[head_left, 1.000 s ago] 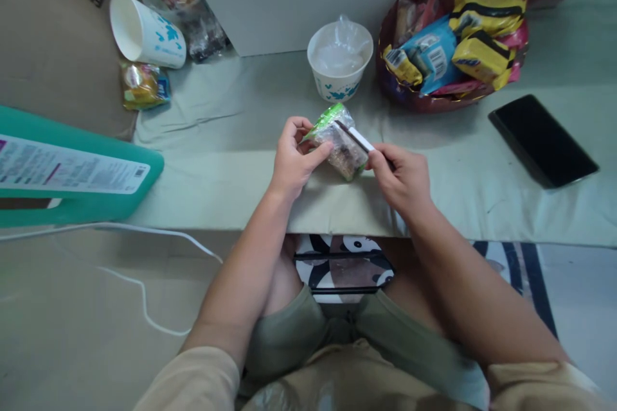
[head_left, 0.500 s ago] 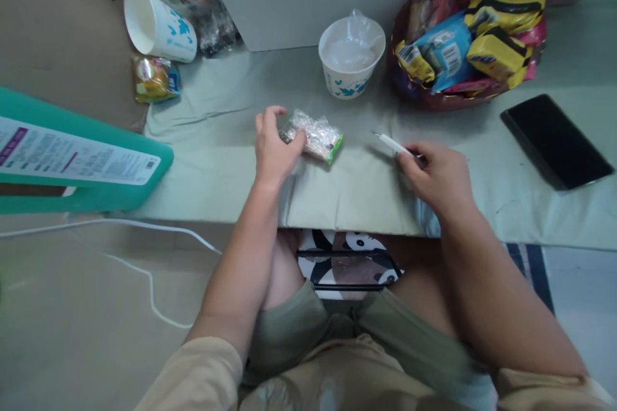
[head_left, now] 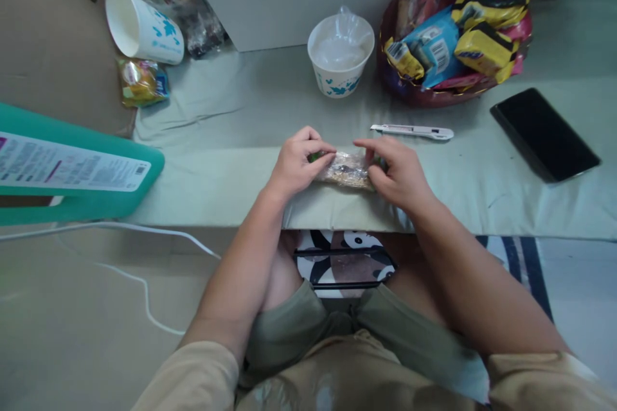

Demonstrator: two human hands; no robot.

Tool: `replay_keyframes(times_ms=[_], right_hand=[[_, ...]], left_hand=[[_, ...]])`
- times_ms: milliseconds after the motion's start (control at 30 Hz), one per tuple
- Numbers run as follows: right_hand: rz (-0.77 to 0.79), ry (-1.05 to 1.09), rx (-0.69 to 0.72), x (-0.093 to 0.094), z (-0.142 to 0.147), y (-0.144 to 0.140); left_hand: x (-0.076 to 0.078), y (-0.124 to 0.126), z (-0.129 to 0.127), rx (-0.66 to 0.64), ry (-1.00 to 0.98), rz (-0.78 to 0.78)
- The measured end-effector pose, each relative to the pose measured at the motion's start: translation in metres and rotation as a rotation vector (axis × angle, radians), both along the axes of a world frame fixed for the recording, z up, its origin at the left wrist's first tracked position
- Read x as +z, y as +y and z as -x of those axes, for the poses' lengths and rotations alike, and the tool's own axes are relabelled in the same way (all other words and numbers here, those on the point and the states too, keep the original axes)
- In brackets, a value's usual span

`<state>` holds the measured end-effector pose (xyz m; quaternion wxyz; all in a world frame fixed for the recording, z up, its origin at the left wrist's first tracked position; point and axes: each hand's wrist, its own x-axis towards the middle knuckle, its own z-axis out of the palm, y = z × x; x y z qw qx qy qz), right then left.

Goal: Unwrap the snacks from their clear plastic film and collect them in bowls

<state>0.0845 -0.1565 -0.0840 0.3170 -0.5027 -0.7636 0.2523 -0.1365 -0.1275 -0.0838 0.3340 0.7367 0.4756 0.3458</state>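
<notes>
Between my two hands, near the table's front edge, is a small snack packet (head_left: 348,172) in clear, crinkled wrapping with bits of green at its ends. My left hand (head_left: 301,164) pinches its left end with thumb and fingers. At the right end, my right hand (head_left: 398,170) grips the packet with a bent thumb and fingers, the index finger stretched out above it. Just beyond my right hand lies a white utility knife (head_left: 412,132), its blade tip pointing left. Parts of the packet's ends are hidden by my fingers.
Behind stands a paper cup (head_left: 340,58) lined with a clear bag. A basket (head_left: 419,95) of wrapped snacks and a black phone (head_left: 544,135) are on the right. At left are a tipped paper cup (head_left: 147,29), a yellow packet (head_left: 143,82) and a green container (head_left: 81,167).
My right hand has put the utility knife down on the table and moved left onto the packet. The packet has shifted right and nearer to me, now between both hands.
</notes>
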Motion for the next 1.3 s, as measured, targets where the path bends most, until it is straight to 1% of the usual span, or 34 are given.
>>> replay_keyframes(times_ms=[100, 167, 233, 333, 367, 433, 467, 500, 533, 567, 633, 667, 733, 800, 900, 967, 1033, 1100, 1133, 1167, 1200, 1233, 1267, 1300], right_hand=[[0.030, 0.054, -0.035, 0.002, 0.002, -0.001], [-0.002, 0.110, -0.096, 0.001, 0.001, 0.000], [-0.066, 0.215, -0.180, -0.002, -0.006, 0.003], [-0.114, 0.377, -0.320, -0.011, -0.027, 0.009], [-0.113, 0.406, -0.385, -0.013, -0.034, 0.011], [-0.122, 0.454, -0.526, -0.017, -0.046, 0.014], [-0.133, 0.484, -0.572, -0.018, -0.049, 0.014], [-0.137, 0.510, -0.583, -0.018, -0.050, 0.013], [-0.125, 0.517, -0.553, -0.018, -0.049, 0.012], [-0.095, 0.494, -0.492, -0.018, -0.046, 0.011], [-0.008, 0.379, -0.352, -0.016, -0.038, 0.010], [0.025, 0.319, -0.312, -0.015, -0.034, 0.009], [0.053, 0.268, -0.318, -0.012, -0.028, 0.009], [0.088, 0.325, -0.368, -0.007, -0.026, 0.010], [0.189, 0.506, -0.406, 0.003, -0.028, 0.009], [0.245, 0.616, -0.414, 0.007, -0.030, 0.007], [0.295, 0.687, -0.410, 0.008, -0.032, 0.004], [0.344, 0.743, -0.396, 0.005, -0.033, 0.002], [0.358, 0.762, -0.394, 0.003, -0.033, 0.001], [0.355, 0.768, -0.401, 0.001, -0.033, 0.000], [0.323, 0.758, -0.424, 0.000, -0.033, 0.000], [0.263, 0.726, -0.459, -0.002, -0.032, -0.001], [0.176, 0.676, -0.495, -0.003, -0.032, -0.002], [0.072, 0.610, -0.515, -0.003, -0.030, -0.003]], left_hand=[[0.003, 0.000, -0.006, 0.013, -0.065, 0.027], [0.004, 0.002, -0.008, 0.064, -0.203, 0.072], [0.002, 0.007, -0.005, 0.171, -0.421, 0.181], [-0.006, 0.018, 0.010, 0.394, -0.746, 0.408], [-0.008, 0.021, 0.017, 0.466, -0.812, 0.461], [-0.012, 0.025, 0.029, 0.565, -0.862, 0.505], [-0.013, 0.026, 0.033, 0.584, -0.857, 0.497], [-0.014, 0.026, 0.034, 0.578, -0.834, 0.468], [-0.015, 0.025, 0.034, 0.550, -0.795, 0.425], [-0.015, 0.024, 0.032, 0.506, -0.744, 0.378], [-0.016, 0.021, 0.025, 0.417, -0.631, 0.304], [-0.016, 0.020, 0.023, 0.390, -0.584, 0.289], [-0.016, 0.019, 0.020, 0.389, -0.547, 0.291], [-0.012, 0.018, 0.023, 0.423, -0.588, 0.311], [0.000, 0.014, 0.030, 0.455, -0.692, 0.365], [0.007, 0.010, 0.035, 0.461, -0.724, 0.407], [0.011, 0.005, 0.038, 0.460, -0.707, 0.452], [0.010, 0.002, 0.042, 0.465, -0.648, 0.488], [0.008, 0.001, 0.045, 0.488, -0.602, 0.485], [0.006, 0.001, 0.047, 0.526, -0.540, 0.451], [0.004, 0.001, 0.050, 0.583, -0.466, 0.375], [0.003, 0.001, 0.053, 0.641, -0.380, 0.260], [0.002, 0.001, 0.055, 0.671, -0.286, 0.119], [0.003, 0.000, 0.057, 0.648, -0.189, -0.027]])
